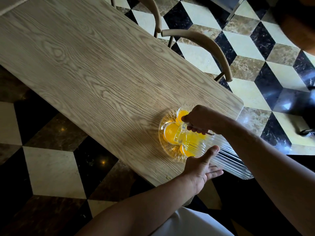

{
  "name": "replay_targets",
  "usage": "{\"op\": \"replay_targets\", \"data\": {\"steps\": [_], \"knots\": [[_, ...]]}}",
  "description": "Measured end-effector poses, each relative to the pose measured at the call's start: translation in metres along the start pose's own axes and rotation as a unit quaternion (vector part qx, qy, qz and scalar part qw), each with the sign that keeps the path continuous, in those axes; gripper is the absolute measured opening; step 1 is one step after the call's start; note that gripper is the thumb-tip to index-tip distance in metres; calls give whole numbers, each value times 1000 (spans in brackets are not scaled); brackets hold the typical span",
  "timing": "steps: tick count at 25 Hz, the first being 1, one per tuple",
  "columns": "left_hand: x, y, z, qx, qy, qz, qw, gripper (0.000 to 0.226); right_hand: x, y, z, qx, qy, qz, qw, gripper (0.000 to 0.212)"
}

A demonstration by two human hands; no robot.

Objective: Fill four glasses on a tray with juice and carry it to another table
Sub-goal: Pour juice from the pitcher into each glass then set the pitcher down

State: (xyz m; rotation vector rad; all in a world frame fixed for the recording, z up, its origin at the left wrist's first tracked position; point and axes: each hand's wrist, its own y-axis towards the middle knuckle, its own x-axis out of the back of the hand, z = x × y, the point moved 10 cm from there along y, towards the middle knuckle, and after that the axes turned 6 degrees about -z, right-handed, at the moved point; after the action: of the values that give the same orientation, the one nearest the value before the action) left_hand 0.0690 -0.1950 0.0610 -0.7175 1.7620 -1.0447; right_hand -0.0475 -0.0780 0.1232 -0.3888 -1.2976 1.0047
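Observation:
A clear cut-glass tray (pixel 166 151) sits near the table's right end, holding glasses (pixel 171 132) with orange juice in them. A ribbed clear pitcher (pixel 226 157) is tilted over the tray, its spout end above the glasses. My right hand (pixel 198 119) grips the pitcher's handle from above. My left hand (pixel 202 166) lies under the pitcher's ribbed body with straight fingers, thumb up against its side. The pitcher hides part of the glasses.
The tray stands on a long pale wooden table (pixel 95 68), close to its near edge and right end. Two curved wooden chair backs (pixel 206 43) stand along the far side. The floor is a black, cream and brown cube pattern.

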Motion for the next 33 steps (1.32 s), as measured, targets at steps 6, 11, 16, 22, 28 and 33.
{"op": "replay_targets", "data": {"steps": [6,11,16,22,28,33], "knots": [[-2,-4,-4,1,-8,6,1000,31,-3,0,6,5,-6,5,1000,47],[-6,-4,-7,-4,-26,16,1000,63,-4,-3,12,6,-12,10,1000,47],[-3,-2,-5,0,-27,20,999,40,-3,-8,17,12,-16,8,1000,46],[3,0,-6,-5,-9,15,1000,41,2,-10,14,3,-1,-19,1000,47],[7,1,-6,-19,26,25,999,33,10,-18,11,-7,35,-64,997,46],[23,10,-16,-67,102,10,992,82,23,-32,-4,-28,95,-128,987,43]]}}
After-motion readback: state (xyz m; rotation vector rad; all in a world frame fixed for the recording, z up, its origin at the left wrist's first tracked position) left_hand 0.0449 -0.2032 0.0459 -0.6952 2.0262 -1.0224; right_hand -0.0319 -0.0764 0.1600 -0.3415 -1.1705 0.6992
